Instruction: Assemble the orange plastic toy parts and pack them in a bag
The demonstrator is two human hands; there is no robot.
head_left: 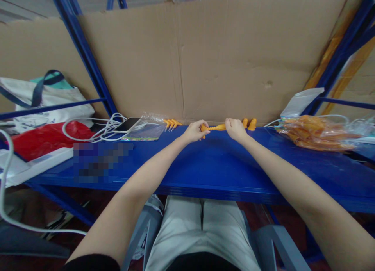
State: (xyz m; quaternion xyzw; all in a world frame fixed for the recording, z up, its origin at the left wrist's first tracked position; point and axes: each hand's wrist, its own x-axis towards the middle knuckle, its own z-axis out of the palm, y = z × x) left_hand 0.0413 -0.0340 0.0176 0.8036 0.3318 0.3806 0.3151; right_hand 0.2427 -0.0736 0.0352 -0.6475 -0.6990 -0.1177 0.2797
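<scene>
Both my hands are stretched out to the back of the blue shelf point(222, 165). My left hand point(193, 131) and my right hand point(236, 129) are closed on the two ends of one small orange plastic piece point(216, 127), held between them just above the shelf. Two short orange pieces point(249, 124) stand right behind my right hand. Several thin orange pieces point(172, 123) lie to the left of my left hand, next to a clear plastic bag point(145, 131).
A phone point(127, 125) with white cables point(88, 126) lies at the left, beside a red bag point(43, 140) and a white tote point(43, 99). A clear bag of orange parts point(315, 132) sits at the right. Cardboard point(219, 60) walls the shelf's back.
</scene>
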